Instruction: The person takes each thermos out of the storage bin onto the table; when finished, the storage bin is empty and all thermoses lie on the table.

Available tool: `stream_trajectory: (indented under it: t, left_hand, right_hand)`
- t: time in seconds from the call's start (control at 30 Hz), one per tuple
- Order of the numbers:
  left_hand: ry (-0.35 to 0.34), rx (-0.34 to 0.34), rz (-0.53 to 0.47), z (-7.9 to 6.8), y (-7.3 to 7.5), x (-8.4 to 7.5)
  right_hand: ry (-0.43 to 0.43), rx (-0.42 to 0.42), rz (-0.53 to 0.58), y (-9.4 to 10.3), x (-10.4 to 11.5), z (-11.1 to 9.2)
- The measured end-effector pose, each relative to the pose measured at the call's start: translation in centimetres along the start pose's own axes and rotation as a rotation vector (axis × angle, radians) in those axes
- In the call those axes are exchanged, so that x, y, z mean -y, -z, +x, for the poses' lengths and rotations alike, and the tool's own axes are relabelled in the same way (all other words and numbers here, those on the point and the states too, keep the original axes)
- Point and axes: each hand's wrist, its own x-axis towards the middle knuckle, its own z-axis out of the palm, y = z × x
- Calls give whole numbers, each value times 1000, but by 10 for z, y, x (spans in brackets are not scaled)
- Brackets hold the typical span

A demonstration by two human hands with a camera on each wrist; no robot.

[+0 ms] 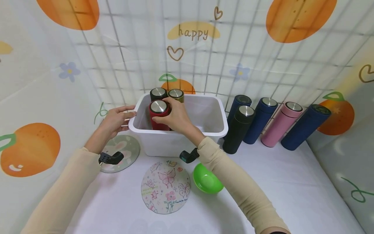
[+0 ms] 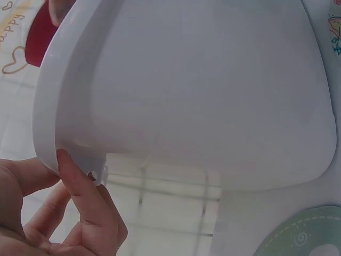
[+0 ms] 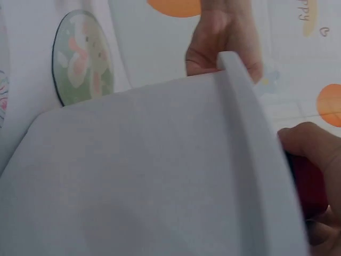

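My right hand [image 1: 179, 116] grips a red thermos bottle [image 1: 158, 121] with a silver lid, inside the left part of a white plastic bin [image 1: 166, 144]. Behind the red bottle, a black bottle [image 1: 157, 94] and a gold-coloured bottle [image 1: 177, 95] stand in the bin, mostly hidden. At the bin's left end my left hand [image 1: 114, 121] holds the rim. The left wrist view shows this hand's fingers [image 2: 88, 202] pinching the rim's corner. In the right wrist view the bin wall [image 3: 144, 170] hides much of the red bottle [image 3: 308, 186].
Right of the bin stand a black bottle [image 1: 237, 134], two blue bottles, a pink bottle [image 1: 279, 127] and a leaning navy bottle [image 1: 305, 128]. In front lie a butterfly-print round mat [image 1: 165, 195] and a green bowl [image 1: 207, 179]. A grey-green round mat [image 1: 130, 149] lies left.
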Motion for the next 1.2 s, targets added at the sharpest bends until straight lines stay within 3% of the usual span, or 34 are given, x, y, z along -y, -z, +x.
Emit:
stream_trajectory:
  t: [0.53, 1.2]
  left_hand:
    - [5, -6, 19, -1, 5, 1]
    - [-3, 5, 8, -1, 1, 0]
  right_hand:
    - [58, -78, 140, 24, 27, -16]
    - [230, -237, 284, 66, 57, -46]
